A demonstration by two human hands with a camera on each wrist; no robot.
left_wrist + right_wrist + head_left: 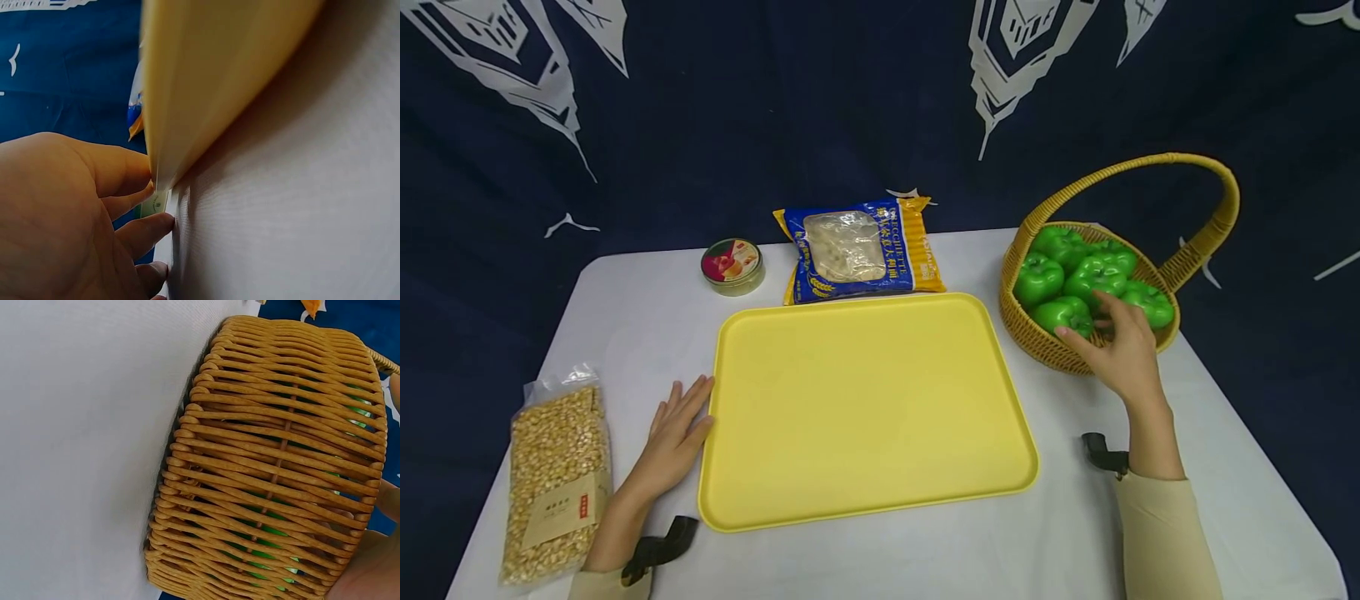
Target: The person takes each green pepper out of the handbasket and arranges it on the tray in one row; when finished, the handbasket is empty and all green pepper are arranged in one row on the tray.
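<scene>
In the head view, my left hand [672, 446] rests on the white table with its fingers extended, touching the left edge of the yellow tray [865, 408]. The left wrist view shows the fingertips [164, 222] against the tablecloth, beside the tray's rim [206, 69]. My right hand [1122, 350] reaches over the near rim of a wicker basket [1052, 346], thumb and fingers apart, among green bell peppers [1093, 277]. Whether the fingers touch a pepper is hard to tell. In the right wrist view the basket's woven side [269, 456] hides most of that hand [375, 562].
Behind the tray lie a blue and yellow pasta bag [861, 250] and a round tin [732, 267]. A clear bag of corn kernels [553, 479] lies left of my left forearm. The basket's tall handle [1150, 162] arches above the peppers. A dark patterned cloth [775, 108] hangs behind.
</scene>
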